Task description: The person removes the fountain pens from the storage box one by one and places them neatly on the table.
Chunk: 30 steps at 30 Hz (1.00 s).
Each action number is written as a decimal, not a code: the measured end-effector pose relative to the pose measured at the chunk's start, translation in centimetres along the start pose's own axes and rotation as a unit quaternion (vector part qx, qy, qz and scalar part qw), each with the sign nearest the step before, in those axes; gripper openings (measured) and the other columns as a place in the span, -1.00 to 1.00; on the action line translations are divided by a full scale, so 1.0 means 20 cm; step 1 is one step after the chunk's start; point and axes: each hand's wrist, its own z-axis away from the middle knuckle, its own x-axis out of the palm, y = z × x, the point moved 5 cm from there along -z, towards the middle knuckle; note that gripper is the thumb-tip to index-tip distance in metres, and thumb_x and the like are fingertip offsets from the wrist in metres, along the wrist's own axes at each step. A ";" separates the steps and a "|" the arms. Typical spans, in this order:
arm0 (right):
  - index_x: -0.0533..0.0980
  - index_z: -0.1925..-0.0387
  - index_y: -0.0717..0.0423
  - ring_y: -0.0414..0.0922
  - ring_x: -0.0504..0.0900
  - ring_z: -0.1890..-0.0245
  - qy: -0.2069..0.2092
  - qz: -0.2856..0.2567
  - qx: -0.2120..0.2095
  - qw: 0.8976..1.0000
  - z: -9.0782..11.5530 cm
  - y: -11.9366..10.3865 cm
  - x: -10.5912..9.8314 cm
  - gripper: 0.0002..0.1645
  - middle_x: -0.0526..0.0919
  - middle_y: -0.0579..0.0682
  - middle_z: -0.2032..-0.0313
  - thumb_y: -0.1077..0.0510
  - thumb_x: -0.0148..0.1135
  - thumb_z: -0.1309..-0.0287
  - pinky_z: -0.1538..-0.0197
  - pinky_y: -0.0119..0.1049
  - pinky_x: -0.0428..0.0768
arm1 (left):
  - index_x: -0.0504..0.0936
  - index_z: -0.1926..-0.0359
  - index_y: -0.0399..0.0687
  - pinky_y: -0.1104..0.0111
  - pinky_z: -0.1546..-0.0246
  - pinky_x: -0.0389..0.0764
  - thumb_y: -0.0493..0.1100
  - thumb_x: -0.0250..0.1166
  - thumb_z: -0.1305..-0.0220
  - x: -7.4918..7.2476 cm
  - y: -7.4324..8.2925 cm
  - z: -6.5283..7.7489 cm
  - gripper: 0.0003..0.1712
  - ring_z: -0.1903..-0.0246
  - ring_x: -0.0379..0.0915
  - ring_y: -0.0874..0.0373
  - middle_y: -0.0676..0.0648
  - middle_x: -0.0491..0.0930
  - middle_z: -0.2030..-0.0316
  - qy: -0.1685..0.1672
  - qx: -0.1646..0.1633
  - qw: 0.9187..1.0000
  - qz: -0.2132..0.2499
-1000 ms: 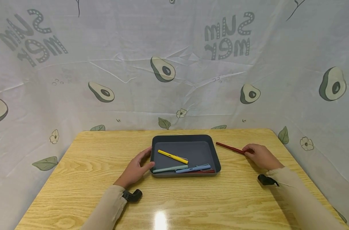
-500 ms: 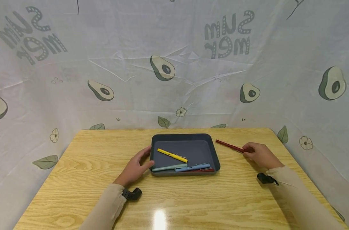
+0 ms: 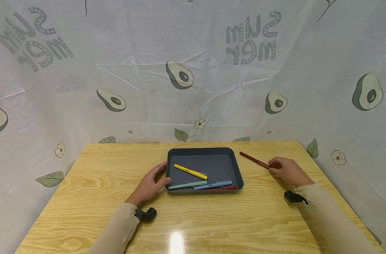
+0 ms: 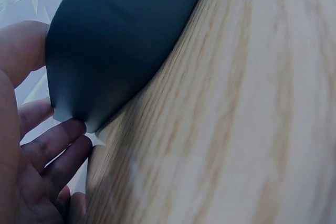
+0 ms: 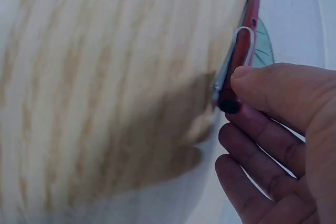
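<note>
My right hand (image 3: 289,172) pinches the clip end of a dark red pen (image 3: 252,158) between thumb and fingers. In the right wrist view, the pen (image 5: 241,48) shows its wire clip and black end cap; the other fingers are loosely bent below. A dark grey tray (image 3: 200,152) lies left of the pen, apart from it. My left hand (image 3: 148,187) holds the tray's left wall, thumb over the rim and fingertips outside. Inside lie a yellow pen (image 3: 190,171), a pale green pen (image 3: 186,185), a blue pen (image 3: 213,185) and another red pen (image 3: 230,188), partly hidden behind the blue one.
Everything stands on a light wooden table (image 3: 193,218). Behind it and at both sides hangs a white curtain (image 3: 148,88) printed with avocados, leaves and lettering. A black wrist mount (image 3: 146,214) sits at my left cuff and another mount (image 3: 294,197) at my right.
In my right hand, the red pen has turned, its far end swinging toward the table's back edge. My left hand stays at the tray, and the pens inside have not moved.
</note>
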 end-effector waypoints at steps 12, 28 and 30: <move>0.56 -0.17 0.34 0.27 0.61 -0.09 0.018 -0.026 -0.010 0.999 -0.01 -0.17 -0.05 -0.59 0.64 0.32 -0.10 0.16 0.29 -0.43 -0.11 0.23 0.60 | 0.17 -0.63 0.09 -0.12 -0.52 0.12 0.06 0.32 -0.47 -0.01 0.01 0.00 -0.16 -0.54 0.11 -0.08 -0.12 0.29 -0.52 -0.009 -0.013 1.000 -0.018; 0.60 -0.10 0.33 0.19 0.68 -0.02 0.050 -0.074 -0.057 0.994 -0.10 -0.39 0.03 -0.69 0.69 0.25 -0.01 0.28 0.29 -0.40 -0.06 0.11 0.68 | 0.17 -0.63 0.05 -0.11 -0.52 0.13 0.04 0.32 -0.48 -0.01 0.02 -0.01 -0.16 -0.55 0.09 -0.08 -0.12 0.27 -0.53 -0.008 -0.008 1.000 -0.028; 0.61 -0.09 0.32 0.17 0.67 -0.01 0.053 -0.080 -0.065 0.993 -0.11 -0.41 0.04 -0.70 0.68 0.26 -0.02 0.27 0.30 -0.40 -0.06 0.10 0.68 | 0.17 -0.62 0.07 -0.11 -0.52 0.12 0.04 0.32 -0.47 -0.01 0.02 0.00 -0.16 -0.55 0.09 -0.07 -0.11 0.27 -0.53 -0.007 -0.012 1.000 -0.028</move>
